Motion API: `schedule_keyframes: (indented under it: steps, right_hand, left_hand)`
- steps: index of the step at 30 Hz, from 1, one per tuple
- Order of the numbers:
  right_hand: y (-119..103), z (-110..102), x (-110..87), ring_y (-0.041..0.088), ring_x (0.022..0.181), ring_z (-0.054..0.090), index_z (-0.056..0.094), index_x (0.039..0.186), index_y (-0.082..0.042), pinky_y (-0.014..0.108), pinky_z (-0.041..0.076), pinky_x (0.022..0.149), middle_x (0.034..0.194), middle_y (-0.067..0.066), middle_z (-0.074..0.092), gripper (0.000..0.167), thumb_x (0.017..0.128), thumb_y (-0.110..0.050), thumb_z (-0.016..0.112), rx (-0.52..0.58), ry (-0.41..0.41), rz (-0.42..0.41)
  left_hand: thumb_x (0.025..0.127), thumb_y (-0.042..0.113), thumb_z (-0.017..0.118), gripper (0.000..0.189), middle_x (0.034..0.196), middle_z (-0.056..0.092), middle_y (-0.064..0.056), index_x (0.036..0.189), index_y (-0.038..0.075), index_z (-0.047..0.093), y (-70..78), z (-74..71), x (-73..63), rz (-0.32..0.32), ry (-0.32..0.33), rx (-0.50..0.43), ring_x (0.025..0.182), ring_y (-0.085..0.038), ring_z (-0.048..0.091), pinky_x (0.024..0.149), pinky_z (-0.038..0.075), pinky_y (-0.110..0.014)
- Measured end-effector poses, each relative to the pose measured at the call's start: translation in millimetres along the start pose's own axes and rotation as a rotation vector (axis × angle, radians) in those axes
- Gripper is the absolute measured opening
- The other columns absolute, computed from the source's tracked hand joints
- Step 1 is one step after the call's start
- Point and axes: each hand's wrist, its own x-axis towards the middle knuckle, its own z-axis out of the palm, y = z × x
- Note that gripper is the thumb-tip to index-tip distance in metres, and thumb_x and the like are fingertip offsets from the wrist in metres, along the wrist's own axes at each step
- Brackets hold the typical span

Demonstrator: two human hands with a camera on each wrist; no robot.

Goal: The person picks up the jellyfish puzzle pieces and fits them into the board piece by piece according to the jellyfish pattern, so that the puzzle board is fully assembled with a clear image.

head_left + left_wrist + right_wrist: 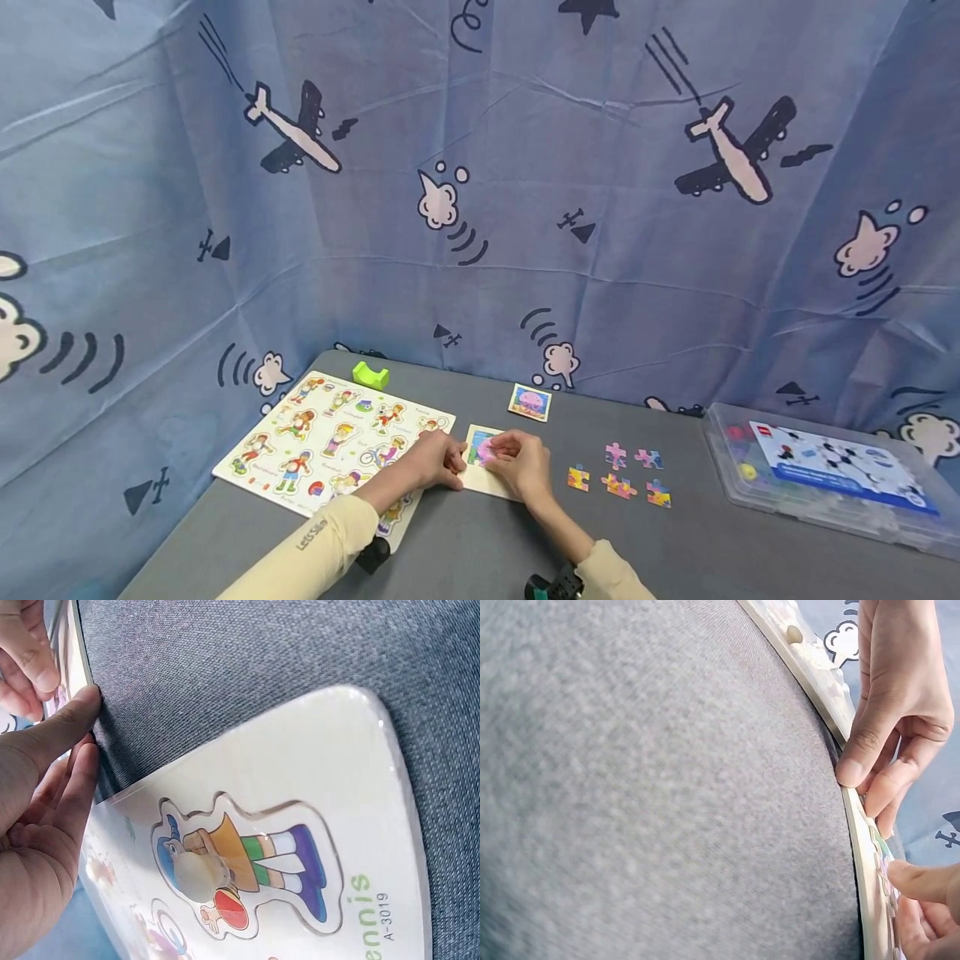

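A small wooden puzzle tray [487, 482] lies before me, with a few pieces set in its upper left part. My left hand [435, 460] grips the tray's left edge; in the right wrist view its thumb [853, 769] lies against the near side. With fingertips together, my right hand [525, 465] pinches a pink puzzle piece [486, 451] down at the tray; those fingers partly hide it. Several loose jigsaw pieces [618, 487], pink, yellow and blue, lie to the right of the right hand. A small picture card [530, 402] with a pink figure lies behind the tray.
A large peg puzzle board [315, 442] with sports figures lies at the left, under my left forearm. Behind it stands a lime-green block [371, 376]. A clear plastic case [825, 479] occupies the right side. A blue patterned curtain [525, 250] hangs behind the grey table.
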Motion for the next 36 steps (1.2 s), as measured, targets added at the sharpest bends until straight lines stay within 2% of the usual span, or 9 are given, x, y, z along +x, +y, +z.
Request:
schedule_keyframes:
  steps: [8, 16, 21, 27, 32, 36]
  right_hand:
    - [4, 6, 4.8, 0.03, 0.073, 0.069, 0.066, 0.084, 0.011, 0.026, 0.055, 0.064, 0.08, 0.021, 0.07, 0.027, 0.061, 0.02, 0.077, 0.059, -0.016, 0.0]
    - [-1, 8, 8.9, 0.03, 0.071, 0.069, 0.066, 0.082, 0.01, 0.023, 0.054, 0.062, 0.078, 0.021, 0.07, 0.026, 0.061, 0.019, 0.078, 0.07, -0.012, 0.001]
    - [-5, 10, 10.2, 0.034, 0.072, 0.069, 0.064, 0.083, 0.013, 0.025, 0.055, 0.063, 0.079, 0.025, 0.068, 0.025, 0.063, 0.022, 0.074, 0.107, -0.05, -0.013]
    - [-5, 9, 10.7, 0.035, 0.072, 0.069, 0.063, 0.083, 0.013, 0.024, 0.054, 0.061, 0.078, 0.025, 0.068, 0.024, 0.064, 0.023, 0.074, 0.102, -0.09, 0.017]
    - [-2, 7, 13.5, 0.033, 0.071, 0.069, 0.064, 0.082, 0.012, 0.024, 0.054, 0.061, 0.077, 0.024, 0.069, 0.023, 0.063, 0.022, 0.074, 0.086, -0.136, -0.009]
    - [2, 5, 15.2, 0.028, 0.071, 0.068, 0.065, 0.081, 0.009, 0.024, 0.054, 0.062, 0.077, 0.02, 0.069, 0.027, 0.06, 0.02, 0.077, 0.046, -0.127, -0.005]
  left_hand:
    - [0.062, -0.006, 0.083, 0.017, 0.107, 0.067, -0.024, 0.07, -0.003, 0.069, -0.9, -0.5, -0.1, -0.007, -0.002, -0.01, 0.06, -0.002, 0.049, 0.051, 0.039, -0.015]
    - [0.063, -0.005, 0.083, 0.018, 0.112, 0.064, -0.027, 0.075, -0.004, 0.071, -0.4, -2.5, -1.4, -0.009, 0.005, -0.025, 0.059, -0.004, 0.053, 0.053, 0.042, -0.016]
    - [0.062, -0.006, 0.083, 0.018, 0.112, 0.064, -0.027, 0.075, -0.005, 0.07, -1.6, -3.0, -1.5, -0.002, 0.008, -0.028, 0.059, -0.005, 0.054, 0.053, 0.042, -0.015]
    - [0.063, -0.005, 0.084, 0.018, 0.112, 0.064, -0.026, 0.074, -0.003, 0.07, -2.6, -1.9, -0.7, 0.013, 0.006, -0.014, 0.058, -0.001, 0.053, 0.054, 0.041, -0.015]
    - [0.062, -0.006, 0.083, 0.018, 0.11, 0.064, -0.027, 0.073, -0.004, 0.069, -2.2, -1.3, -0.7, 0.013, 0.008, -0.029, 0.058, -0.002, 0.052, 0.052, 0.04, -0.015]
    - [0.063, -0.006, 0.083, 0.017, 0.108, 0.065, -0.026, 0.074, -0.004, 0.07, -1.5, -0.7, -0.1, 0.007, 0.001, -0.035, 0.058, -0.002, 0.052, 0.052, 0.041, -0.015]
